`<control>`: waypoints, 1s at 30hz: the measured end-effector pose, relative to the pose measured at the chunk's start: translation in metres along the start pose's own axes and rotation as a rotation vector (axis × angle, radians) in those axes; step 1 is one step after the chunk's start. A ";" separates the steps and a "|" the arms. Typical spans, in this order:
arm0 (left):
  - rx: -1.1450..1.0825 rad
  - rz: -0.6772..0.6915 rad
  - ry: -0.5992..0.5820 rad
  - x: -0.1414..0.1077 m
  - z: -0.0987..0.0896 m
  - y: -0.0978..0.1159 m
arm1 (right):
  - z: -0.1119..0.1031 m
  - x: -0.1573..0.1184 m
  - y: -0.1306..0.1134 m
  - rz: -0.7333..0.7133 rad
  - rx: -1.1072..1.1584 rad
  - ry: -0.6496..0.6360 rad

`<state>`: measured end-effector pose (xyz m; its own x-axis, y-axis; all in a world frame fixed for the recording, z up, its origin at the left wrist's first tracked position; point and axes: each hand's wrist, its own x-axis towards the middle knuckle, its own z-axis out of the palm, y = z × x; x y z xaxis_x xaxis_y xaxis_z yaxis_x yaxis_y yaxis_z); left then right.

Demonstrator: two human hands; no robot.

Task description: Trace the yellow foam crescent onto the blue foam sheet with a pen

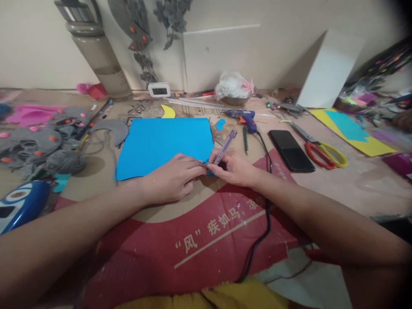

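A blue sheet (pixel 164 141) lies on flattened cardboard in front of me. My left hand (pixel 175 178) rests over its lower right part, fingers bent together and fingertips at the sheet's corner; whatever they may pinch is too small to tell. My right hand (pixel 231 167) grips a light purple pen-like tool (pixel 225 148), tilted with its upper end to the right. The fingertips of both hands nearly meet beside a small dark blue bit, partly hidden by the fingers. Small blue scraps (pixel 220 124) lie just beyond the sheet's right edge.
A blue glue gun (pixel 247 119) trails a black cord across the red cardboard (pixel 144 257). Right: green pencil (pixel 245 140), phone (pixel 289 150), scissors (pixel 322 150), yellow sheet (pixel 376 146). Left: grey yarn pieces (pixel 35 143). Behind: bottle (pixel 103 60), clock (pixel 159 89), yellow crescent (pixel 168 112), bowl (pixel 236 100).
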<state>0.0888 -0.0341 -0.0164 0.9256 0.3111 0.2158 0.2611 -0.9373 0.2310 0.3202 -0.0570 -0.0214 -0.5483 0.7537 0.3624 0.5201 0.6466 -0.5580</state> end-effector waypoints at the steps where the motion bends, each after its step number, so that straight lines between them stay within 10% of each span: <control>1: -0.002 -0.005 -0.005 0.000 0.000 0.000 | 0.000 0.000 0.000 -0.001 0.003 0.001; 16: -0.025 -0.003 -0.005 -0.001 -0.002 0.000 | 0.001 0.000 0.003 0.020 0.102 0.013; 24: -0.051 0.002 0.016 -0.001 -0.002 0.001 | 0.004 -0.001 0.005 0.099 0.370 0.293; 30: -0.045 -0.011 -0.010 0.000 -0.005 0.002 | 0.006 0.001 0.007 0.154 0.330 0.182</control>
<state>0.0883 -0.0354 -0.0113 0.9254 0.3195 0.2038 0.2587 -0.9256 0.2762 0.3196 -0.0526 -0.0297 -0.3400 0.8664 0.3657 0.3328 0.4746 -0.8149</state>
